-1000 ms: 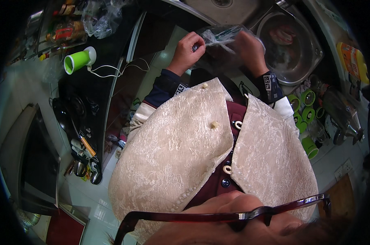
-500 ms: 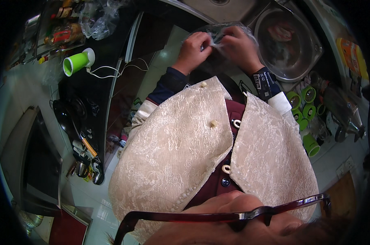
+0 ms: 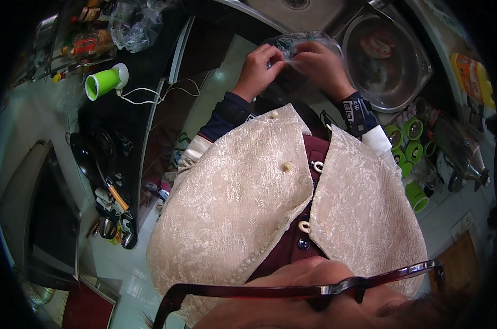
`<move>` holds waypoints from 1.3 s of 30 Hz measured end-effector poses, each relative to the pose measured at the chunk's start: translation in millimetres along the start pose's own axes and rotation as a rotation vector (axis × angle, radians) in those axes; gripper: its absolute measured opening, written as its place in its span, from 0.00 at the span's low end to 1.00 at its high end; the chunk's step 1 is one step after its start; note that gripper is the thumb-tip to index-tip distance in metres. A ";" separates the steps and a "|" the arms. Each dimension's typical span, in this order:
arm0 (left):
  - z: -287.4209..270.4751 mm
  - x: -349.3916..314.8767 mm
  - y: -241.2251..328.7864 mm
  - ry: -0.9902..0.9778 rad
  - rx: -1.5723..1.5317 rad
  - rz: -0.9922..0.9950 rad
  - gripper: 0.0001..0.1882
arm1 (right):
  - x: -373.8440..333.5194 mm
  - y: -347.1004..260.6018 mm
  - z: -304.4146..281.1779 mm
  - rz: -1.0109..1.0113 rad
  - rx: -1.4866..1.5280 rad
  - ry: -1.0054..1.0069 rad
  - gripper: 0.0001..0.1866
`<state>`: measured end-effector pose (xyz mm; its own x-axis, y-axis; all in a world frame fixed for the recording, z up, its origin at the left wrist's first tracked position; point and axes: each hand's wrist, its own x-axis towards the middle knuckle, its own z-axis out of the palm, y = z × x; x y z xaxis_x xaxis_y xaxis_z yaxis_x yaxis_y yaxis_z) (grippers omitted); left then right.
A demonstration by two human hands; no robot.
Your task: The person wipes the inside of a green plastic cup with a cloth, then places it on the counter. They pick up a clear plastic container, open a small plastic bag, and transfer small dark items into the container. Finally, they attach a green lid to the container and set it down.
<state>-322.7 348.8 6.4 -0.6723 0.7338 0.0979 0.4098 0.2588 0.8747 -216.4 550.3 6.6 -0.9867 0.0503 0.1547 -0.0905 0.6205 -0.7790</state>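
A clear plastic bag (image 3: 329, 43) is held up in front of me, close to the sink's near edge. My left hand (image 3: 261, 70) pinches its left side with the fingers closed. My right hand (image 3: 321, 67) grips the bag from the other side, fingers curled and bent inward. Thin film bunches in the small gap between the two hands. The bag's lower part hangs behind my hands and is hard to make out. Whether anything lies inside it I cannot tell.
At the right, a steel basin (image 3: 377, 90) in the sink holds something reddish-white (image 3: 377, 45) and water. A yellow-orange bottle (image 3: 473, 79) and several green-lidded containers (image 3: 413, 151) stand beyond. On the left counter are a green cup-shaped device (image 3: 103, 83) with a white cord, another plastic bag (image 3: 136, 27) and a wok (image 3: 87, 156).
The bag has shifted and spread a little between my hands. My right hand has turned slightly, its fingers more bent inward; the left has hardly moved.
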 end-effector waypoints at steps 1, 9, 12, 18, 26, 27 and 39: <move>-0.6 -0.7 -1.9 0.015 -0.028 -0.008 0.07 | -0.2 0.2 -2.5 0.007 0.050 0.011 0.09; -15.5 -10.1 -13.0 0.160 -0.231 -0.189 0.07 | -6.3 5.4 -21.3 0.397 0.794 0.254 0.13; -12.2 -8.7 -5.9 0.166 -0.196 -0.133 0.13 | -4.4 4.7 -20.2 0.372 0.829 0.190 0.15; -6.0 6.4 5.5 0.181 -0.032 -0.067 0.16 | -4.1 -2.0 -26.2 0.352 0.747 0.084 0.18; -6.4 9.9 20.3 0.216 -0.150 -0.035 0.04 | 4.9 -38.9 -58.5 0.038 0.407 0.268 0.10; -5.8 10.7 22.3 0.219 -0.148 -0.024 0.05 | 7.2 -45.3 -57.7 -0.022 0.368 0.198 0.09; -9.6 12.8 31.4 0.125 -0.118 -0.119 0.11 | 14.3 -85.5 -69.3 0.088 -0.251 0.163 0.06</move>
<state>-324.3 360.3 39.7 -0.7859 0.6169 0.0427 0.2531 0.2580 0.9324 -213.5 552.2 117.5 -0.9528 0.2242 0.2047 0.0503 0.7813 -0.6221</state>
